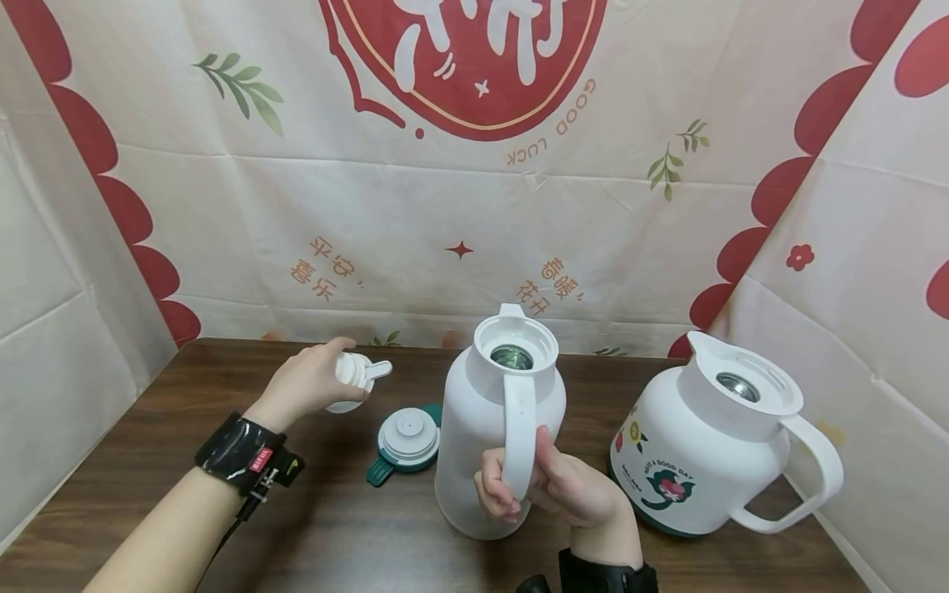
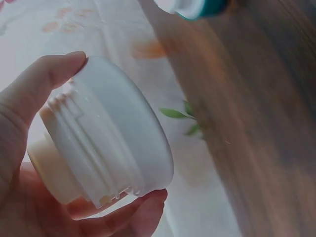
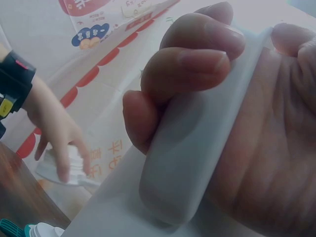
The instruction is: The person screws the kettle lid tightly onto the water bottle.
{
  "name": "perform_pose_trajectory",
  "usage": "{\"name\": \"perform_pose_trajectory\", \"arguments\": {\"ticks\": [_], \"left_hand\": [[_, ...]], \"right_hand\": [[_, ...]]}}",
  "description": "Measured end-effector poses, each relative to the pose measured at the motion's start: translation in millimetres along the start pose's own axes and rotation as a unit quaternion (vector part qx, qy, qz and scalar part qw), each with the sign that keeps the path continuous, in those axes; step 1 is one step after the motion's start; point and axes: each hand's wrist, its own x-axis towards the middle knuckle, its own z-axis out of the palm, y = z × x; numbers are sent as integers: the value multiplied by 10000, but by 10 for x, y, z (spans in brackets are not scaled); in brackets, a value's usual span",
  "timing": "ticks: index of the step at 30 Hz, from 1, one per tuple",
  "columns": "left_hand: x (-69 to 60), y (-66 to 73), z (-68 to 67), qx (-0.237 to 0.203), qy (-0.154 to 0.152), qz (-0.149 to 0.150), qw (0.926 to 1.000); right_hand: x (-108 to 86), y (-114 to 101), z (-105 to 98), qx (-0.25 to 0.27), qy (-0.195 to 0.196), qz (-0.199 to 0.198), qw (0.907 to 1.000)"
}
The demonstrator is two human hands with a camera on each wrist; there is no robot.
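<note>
two hands are both busy: the right hand (image 1: 582, 490) has its fingers curled round the handle (image 1: 519, 432) of the plain white jug (image 1: 470, 428), while the left hand (image 1: 307, 383) grasps a white lid (image 2: 118, 123) by its edges, thumb on one side, fingertips on the other. the lid, held tilted near the back edge of the table (image 1: 334, 527), looks light and stiff, probably smooth plastic that could slip, so its rim suits a pinch. the jug looks upright on the table, mouth uncovered; likely heavier, rigid outside (the shiny lining may be fragile), and best held by that handle. just left lies a green-trimmed lid (image 1: 409, 436); to the right stands a printed jug (image 1: 667, 436).
</note>
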Motion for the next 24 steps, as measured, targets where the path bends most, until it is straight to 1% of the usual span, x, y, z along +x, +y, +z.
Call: {"name": "perform_pose_trajectory", "arguments": {"ticks": [3,10,16,21,24], "left_hand": [[-18,132,-32,-127,23,103,9999],[-37,380,-119,-269,146,140,9994],[-51,546,-240,-388,304,239,9985],[-50,651,-353,-503,390,189,9978],[-34,706,-420,-555,476,210,9971]], "right_hand": [[-5,1,-2,9,17,-11,10000],[-8,2,-6,4,25,-22,10000],[-7,0,-7,-45,18,-26,10000],[-8,0,-5,-45,23,-17,10000],[-11,1,-5,-38,40,-13,10000]]}}
